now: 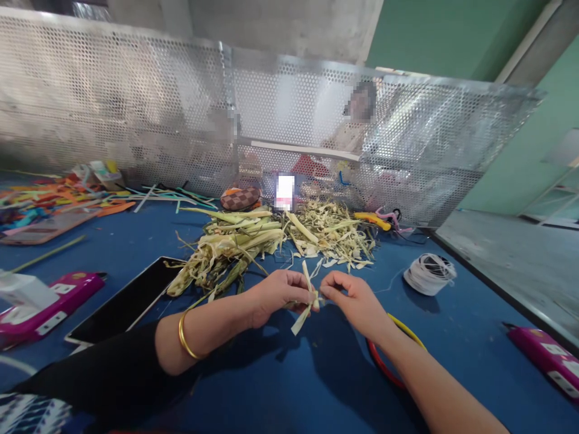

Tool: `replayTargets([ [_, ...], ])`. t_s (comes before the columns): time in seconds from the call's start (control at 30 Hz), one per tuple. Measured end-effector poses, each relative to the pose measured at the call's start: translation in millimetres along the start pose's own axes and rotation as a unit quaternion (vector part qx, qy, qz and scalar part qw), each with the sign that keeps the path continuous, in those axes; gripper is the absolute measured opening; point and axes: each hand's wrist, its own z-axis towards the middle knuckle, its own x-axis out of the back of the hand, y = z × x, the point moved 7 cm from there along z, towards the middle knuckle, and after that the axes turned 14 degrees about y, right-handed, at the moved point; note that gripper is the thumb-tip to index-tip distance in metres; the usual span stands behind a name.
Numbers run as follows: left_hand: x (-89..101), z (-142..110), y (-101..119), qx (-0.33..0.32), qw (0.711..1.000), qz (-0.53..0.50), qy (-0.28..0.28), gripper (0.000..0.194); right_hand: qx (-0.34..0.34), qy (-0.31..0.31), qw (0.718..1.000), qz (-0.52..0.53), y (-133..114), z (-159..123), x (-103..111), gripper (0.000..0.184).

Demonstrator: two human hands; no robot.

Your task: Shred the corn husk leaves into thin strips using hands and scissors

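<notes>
Over the blue table point(280, 386) my left hand point(275, 294) and my right hand point(355, 300) meet, both closed in a pinch on a small folded piece of pale leaf strip point(308, 298). Its ends stick up and down between my fingers. A thin white thread seems to run from my right fingers toward a spool of white thread point(429, 272) at the right. Just beyond my hands lies a heap of green and dried leaf strips point(235, 244) with cut scraps point(332, 232) beside it.
A perforated metal screen point(149, 102) walls the far table edge; a person sits behind it. Yellow-handled pliers point(373, 220), a checkered pouch point(240, 198), coloured strips point(54, 199), a black tablet point(126, 301), pink boxes point(49, 304) point(545, 355) and red and yellow rings point(389, 361) lie around.
</notes>
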Motion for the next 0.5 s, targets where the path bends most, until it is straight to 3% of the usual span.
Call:
replayTargets([
  [0.13,-0.9,0,-2,0.016,1.0,-0.003,-0.008,0.015,0.001,0.002,1.0,0.002,-4,0,2,0.017],
  [0.33,-1.6,0,-4,0.019,1.0,0.012,-0.013,0.016,-0.132,-0.045,0.985,0.102,4,-6,-10,0.02],
  [0.5,-1.9,-2,-7,0.034,0.999,0.018,-0.015,0.02,-0.196,-0.063,0.962,0.182,11,-8,-13,0.023],
])
